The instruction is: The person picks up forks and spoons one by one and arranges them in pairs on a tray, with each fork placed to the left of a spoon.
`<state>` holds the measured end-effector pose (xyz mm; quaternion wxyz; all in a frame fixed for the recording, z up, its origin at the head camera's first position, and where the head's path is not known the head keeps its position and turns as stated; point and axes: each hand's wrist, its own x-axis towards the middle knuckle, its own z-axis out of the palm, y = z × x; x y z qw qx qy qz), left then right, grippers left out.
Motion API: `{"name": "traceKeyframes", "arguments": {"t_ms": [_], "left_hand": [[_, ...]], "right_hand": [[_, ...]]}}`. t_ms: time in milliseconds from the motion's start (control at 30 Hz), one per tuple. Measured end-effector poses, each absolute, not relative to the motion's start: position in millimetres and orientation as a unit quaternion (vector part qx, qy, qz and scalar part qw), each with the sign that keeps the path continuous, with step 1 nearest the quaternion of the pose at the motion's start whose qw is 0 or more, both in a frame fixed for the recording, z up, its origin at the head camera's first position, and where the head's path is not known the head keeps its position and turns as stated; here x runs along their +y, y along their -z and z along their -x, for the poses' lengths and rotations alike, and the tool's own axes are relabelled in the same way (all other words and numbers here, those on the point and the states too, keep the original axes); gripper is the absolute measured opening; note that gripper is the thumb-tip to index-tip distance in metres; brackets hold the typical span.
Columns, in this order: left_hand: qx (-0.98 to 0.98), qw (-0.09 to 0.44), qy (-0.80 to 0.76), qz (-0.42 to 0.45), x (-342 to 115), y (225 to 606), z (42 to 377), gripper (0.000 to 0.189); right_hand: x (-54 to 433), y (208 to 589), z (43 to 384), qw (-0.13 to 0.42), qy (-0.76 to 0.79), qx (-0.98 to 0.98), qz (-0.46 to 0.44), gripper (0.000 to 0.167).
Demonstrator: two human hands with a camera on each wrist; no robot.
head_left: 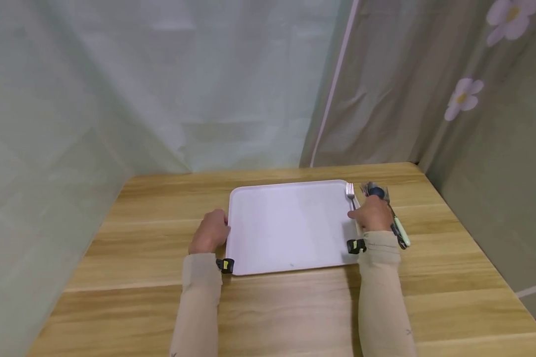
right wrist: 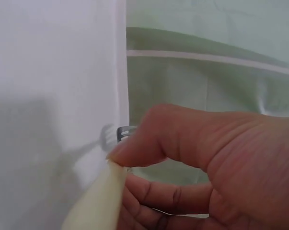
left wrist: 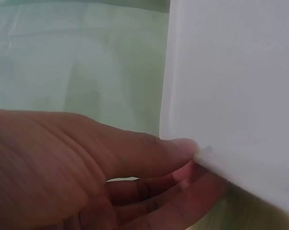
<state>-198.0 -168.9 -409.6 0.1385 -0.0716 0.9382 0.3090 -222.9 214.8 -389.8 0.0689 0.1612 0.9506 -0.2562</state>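
Note:
A white rectangular tray (head_left: 290, 225) lies on the wooden table. My left hand (head_left: 211, 230) is at its left side; in the left wrist view the thumb (left wrist: 178, 149) lies on top of the tray's edge (left wrist: 240, 177) with fingers beneath, pinching it. At the right side, my right hand (head_left: 372, 214) pinches a fork (head_left: 350, 191), its tines pointing away over the tray's rim. In the right wrist view the thumb presses the fork's pale handle (right wrist: 98, 201), and the tines (right wrist: 125, 133) show past the thumb. Whether this hand also touches the tray is hidden.
Just right of the tray, partly behind my right hand, lies other cutlery: a dark spoon (head_left: 375, 190), more forks, and a pale green handle (head_left: 402, 231). Curtains (head_left: 250, 99) hang along the back and sides of the table (head_left: 161, 198).

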Motion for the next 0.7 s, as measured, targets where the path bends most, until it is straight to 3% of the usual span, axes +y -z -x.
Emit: {"name": "traceKeyframes", "arguments": {"t_ms": [400, 700], "left_hand": [[0.945, 0.129, -0.294, 0.066, -168, 410, 198, 0.014], [0.945, 0.133, -0.290, 0.071, -169, 411, 200, 0.016]], "right_hand": [[202, 391, 226, 0.062, 0.274, 0.947, -0.157, 0.054], [196, 390, 227, 0.052, 0.264, 0.951, -0.149, 0.050]]}}
